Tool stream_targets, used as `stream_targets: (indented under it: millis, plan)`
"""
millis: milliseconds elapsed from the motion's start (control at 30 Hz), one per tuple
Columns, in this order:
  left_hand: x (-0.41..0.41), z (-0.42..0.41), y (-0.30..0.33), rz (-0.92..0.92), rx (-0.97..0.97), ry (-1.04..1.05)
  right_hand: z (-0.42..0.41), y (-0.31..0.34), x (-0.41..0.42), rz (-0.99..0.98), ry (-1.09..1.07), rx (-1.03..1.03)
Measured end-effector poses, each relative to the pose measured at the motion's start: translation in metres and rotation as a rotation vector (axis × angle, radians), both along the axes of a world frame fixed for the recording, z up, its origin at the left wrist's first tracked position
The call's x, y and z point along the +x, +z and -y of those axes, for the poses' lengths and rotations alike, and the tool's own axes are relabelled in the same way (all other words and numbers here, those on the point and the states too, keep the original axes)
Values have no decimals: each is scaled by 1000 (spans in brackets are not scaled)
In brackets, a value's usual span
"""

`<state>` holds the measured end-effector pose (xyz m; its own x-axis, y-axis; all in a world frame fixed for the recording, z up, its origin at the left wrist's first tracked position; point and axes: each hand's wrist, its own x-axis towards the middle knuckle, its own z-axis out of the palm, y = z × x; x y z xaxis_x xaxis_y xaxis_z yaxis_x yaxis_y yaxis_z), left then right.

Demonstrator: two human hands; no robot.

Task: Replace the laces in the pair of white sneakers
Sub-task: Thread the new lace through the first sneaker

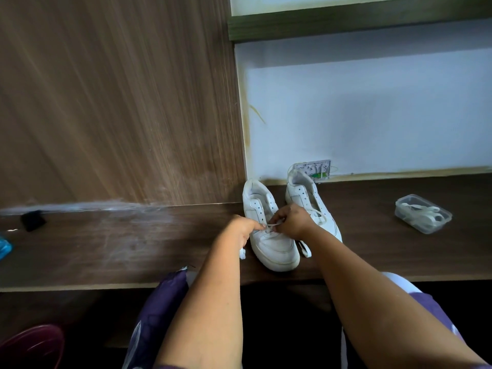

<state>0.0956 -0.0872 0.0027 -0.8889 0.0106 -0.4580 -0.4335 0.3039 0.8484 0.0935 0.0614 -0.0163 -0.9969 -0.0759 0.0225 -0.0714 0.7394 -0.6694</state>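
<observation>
Two white sneakers stand side by side on the dark wooden desk [133, 243], toes toward me. Over the lowest eyelets of the left sneaker [274, 245], both hands work a white lace [274, 224]. My left hand [243, 229] pinches the lace at the shoe's left side, and a lace end [242, 253] hangs below that wrist. My right hand [291, 221] pinches the lace from the right. Another lace end [304, 250] lies between the shoes. The right sneaker [310, 201] sits partly behind my right hand, a lace loose across it.
A clear plastic tub [423, 213] holding white laces sits on the desk at the right. A wall socket plate [316, 169] is behind the shoes. A small black object [32, 221] and a blue item [4, 247] lie far left. A wooden panel rises behind the desk's left half.
</observation>
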Motion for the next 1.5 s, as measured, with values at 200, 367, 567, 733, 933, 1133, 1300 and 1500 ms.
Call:
stream_targets:
  millis: [200, 367, 567, 733, 933, 1133, 1300, 1500]
  plan:
    - [19, -7, 15, 61, 57, 14, 6, -4, -5, 36, -50, -4]
    - [10, -8, 5, 93, 111, 128, 13, -7, -7, 22, -36, 146]
    - [-13, -8, -22, -119, -152, 82, 14, -4, -8, 48, -19, 237]
    - [-20, -7, -31, -73, -170, 129, 17, -7, -8, 49, -31, 188]
    - [1, 12, 5, -82, -498, -37, -6, 11, -7, 69, -110, 6]
    - [3, 31, 21, -174, -973, 67, -31, 14, -9, 69, -103, 331]
    - [-2, 13, 4, -480, -796, -137, -16, 2, -3, 79, -59, 526]
    - [1, -9, -13, -673, -783, -287, -10, -3, -1, 40, -110, 340]
